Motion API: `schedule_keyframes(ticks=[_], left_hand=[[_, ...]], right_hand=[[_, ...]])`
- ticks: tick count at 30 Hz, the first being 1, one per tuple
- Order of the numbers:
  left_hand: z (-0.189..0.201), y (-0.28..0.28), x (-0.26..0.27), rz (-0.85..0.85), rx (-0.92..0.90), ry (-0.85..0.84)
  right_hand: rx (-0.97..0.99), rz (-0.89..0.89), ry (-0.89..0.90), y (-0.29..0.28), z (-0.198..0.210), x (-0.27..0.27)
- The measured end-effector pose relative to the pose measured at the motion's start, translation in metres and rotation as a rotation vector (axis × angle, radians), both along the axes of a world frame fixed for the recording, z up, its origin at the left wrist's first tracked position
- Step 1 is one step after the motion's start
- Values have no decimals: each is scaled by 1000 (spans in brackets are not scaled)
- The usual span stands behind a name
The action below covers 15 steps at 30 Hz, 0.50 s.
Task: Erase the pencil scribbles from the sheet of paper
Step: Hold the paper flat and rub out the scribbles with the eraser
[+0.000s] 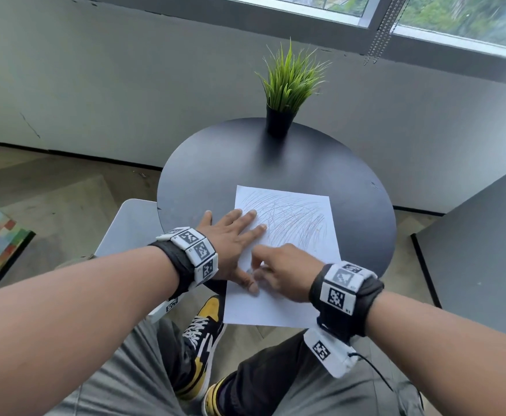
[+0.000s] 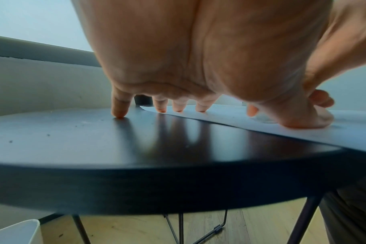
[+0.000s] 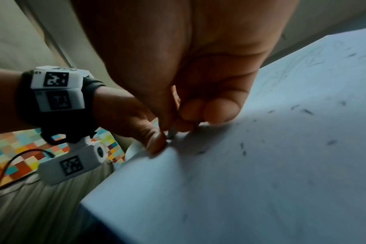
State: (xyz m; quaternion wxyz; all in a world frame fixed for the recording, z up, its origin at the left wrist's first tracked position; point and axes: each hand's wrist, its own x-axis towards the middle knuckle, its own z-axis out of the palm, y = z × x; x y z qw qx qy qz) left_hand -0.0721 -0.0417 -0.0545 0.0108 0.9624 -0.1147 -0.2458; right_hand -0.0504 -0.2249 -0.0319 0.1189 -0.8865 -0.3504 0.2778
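Observation:
A white sheet of paper lies on the round black table, its near end hanging over the edge. Pencil scribbles cover its far half. My left hand lies flat with straight fingers pressing the sheet's left side, its little finger on the table and its thumb on the paper. My right hand is curled just beside that thumb and pinches a small white eraser against the paper. The eraser is mostly hidden. Dark crumbs dot the sheet.
A potted grass plant stands at the table's far edge. A white seat is to the left, a grey panel to the right. My knees and a yellow-black shoe are under the table's near rim.

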Motion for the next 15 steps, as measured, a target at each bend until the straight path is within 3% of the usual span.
schedule_keyframes(ticks=[4,9,10,13,15], left_hand=[[1,0,0,1,0,-9],[4,-1,0,-2,-1,12],[4,-1,-1,-3,0,11],[3,-1,0,-4,6,2],[2,0,0,-2,5,0]], right_hand=[[35,-296,-110,-6,1,40],[-74,58,-47,-4,1,1],[-90,52,-66,-3,2,7],[-61,-180,-134,-4,2,42],[-41,-174,-150,-2,2,38]])
